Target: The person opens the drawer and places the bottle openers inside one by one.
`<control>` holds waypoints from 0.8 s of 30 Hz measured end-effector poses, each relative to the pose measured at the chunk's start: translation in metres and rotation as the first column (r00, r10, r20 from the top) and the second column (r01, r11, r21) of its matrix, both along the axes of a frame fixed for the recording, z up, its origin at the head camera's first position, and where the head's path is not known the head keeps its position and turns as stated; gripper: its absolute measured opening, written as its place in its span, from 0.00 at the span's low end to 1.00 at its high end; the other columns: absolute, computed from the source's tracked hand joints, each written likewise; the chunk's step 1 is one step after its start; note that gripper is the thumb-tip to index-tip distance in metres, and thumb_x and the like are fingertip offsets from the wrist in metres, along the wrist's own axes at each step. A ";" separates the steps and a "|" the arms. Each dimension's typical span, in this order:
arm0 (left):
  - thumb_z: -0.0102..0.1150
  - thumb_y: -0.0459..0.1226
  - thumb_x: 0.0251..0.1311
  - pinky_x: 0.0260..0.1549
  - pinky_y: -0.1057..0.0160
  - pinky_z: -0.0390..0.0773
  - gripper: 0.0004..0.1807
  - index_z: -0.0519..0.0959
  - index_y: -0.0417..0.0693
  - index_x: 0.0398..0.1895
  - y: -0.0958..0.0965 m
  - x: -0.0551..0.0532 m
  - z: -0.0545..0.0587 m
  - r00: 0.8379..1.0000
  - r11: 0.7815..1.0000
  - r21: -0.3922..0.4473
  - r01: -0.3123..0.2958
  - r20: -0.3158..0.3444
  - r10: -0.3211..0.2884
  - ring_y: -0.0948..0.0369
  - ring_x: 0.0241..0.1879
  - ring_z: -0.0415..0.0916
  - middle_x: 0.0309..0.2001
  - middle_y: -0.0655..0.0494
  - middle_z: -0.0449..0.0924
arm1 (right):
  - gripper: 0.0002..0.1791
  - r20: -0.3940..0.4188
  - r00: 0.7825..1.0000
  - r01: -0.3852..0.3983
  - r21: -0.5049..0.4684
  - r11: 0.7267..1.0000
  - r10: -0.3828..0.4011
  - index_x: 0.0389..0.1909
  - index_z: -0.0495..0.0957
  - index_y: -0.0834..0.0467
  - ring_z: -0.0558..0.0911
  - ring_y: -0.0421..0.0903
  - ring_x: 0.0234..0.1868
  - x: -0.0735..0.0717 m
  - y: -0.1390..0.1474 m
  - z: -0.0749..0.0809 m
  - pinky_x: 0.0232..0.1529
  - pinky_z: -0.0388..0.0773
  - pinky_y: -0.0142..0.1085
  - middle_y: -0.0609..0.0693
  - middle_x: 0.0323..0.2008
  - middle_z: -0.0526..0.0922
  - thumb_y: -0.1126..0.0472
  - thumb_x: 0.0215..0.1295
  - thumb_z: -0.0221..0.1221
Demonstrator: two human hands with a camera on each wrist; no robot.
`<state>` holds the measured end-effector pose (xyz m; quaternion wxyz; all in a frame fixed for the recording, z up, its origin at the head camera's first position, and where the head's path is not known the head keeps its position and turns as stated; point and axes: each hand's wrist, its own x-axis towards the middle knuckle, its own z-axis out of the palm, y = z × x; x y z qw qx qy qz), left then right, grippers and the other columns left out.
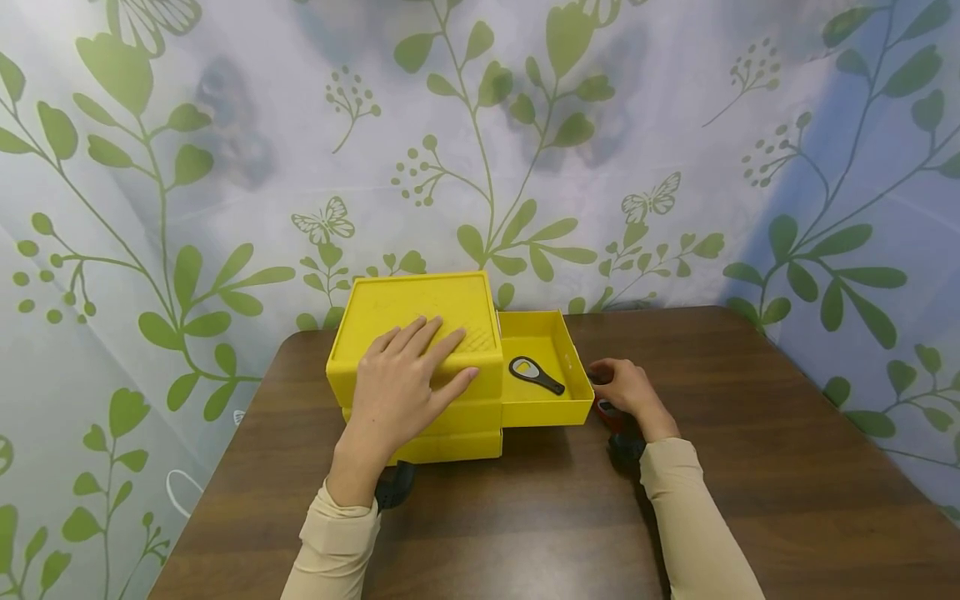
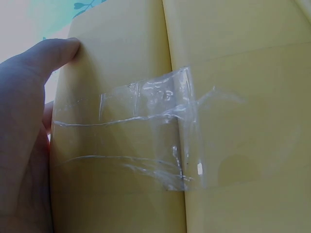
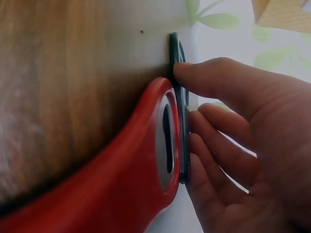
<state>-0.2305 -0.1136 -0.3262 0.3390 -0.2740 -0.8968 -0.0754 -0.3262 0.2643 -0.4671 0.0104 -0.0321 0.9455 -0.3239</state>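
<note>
My left hand (image 1: 397, 379) rests on top of a stacked yellow drawer box (image 1: 423, 300), fingers spread over its front edge. In the left wrist view the thumb lies along the yellow side, beside clear tape (image 2: 160, 116). One drawer (image 1: 543, 346) sticks out to the right, with a black-handled bottle opener (image 1: 551, 383) lying inside. Just right of that drawer, my right hand (image 1: 626, 387) pinches a dark, flat bottle opener (image 3: 184, 141), seen edge-on. A red bottle opener (image 3: 126, 170) with a metal inset overlaps it in the right wrist view.
The box stands on a brown wooden table (image 1: 750, 433), near its back edge. Behind it hangs a curtain (image 1: 675, 108) with green leaves and butterflies. A white cable (image 1: 176, 492) loops beside the table at the left.
</note>
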 end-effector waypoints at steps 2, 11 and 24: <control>0.58 0.62 0.67 0.64 0.45 0.76 0.30 0.82 0.60 0.65 0.000 0.000 0.000 1.000 1.000 0.002 0.004 -0.007 -0.004 0.48 0.66 0.77 0.66 0.48 0.80 | 0.29 -0.002 1.000 -0.005 -0.001 1.000 0.005 0.64 0.77 0.66 0.82 0.63 0.57 0.000 -0.001 0.000 0.61 0.79 0.58 0.66 0.57 0.84 0.55 0.67 0.68; 0.58 0.62 0.67 0.63 0.45 0.77 0.30 0.82 0.60 0.65 0.000 -0.001 -0.001 1.000 1.000 0.007 0.012 -0.027 -0.012 0.47 0.65 0.78 0.65 0.48 0.81 | 0.26 -0.008 1.000 -0.016 -0.013 1.000 0.016 0.63 0.79 0.65 0.83 0.62 0.55 0.001 -0.001 -0.003 0.58 0.81 0.57 0.64 0.54 0.85 0.57 0.67 0.67; 0.59 0.62 0.67 0.63 0.45 0.76 0.29 0.82 0.60 0.65 0.001 -0.001 0.000 1.000 1.000 -0.001 0.010 -0.019 -0.010 0.48 0.65 0.77 0.65 0.48 0.81 | 0.25 -0.045 0.998 -0.035 0.053 0.998 0.038 0.60 0.82 0.65 0.87 0.57 0.47 0.001 0.001 -0.002 0.52 0.85 0.53 0.61 0.49 0.88 0.55 0.67 0.68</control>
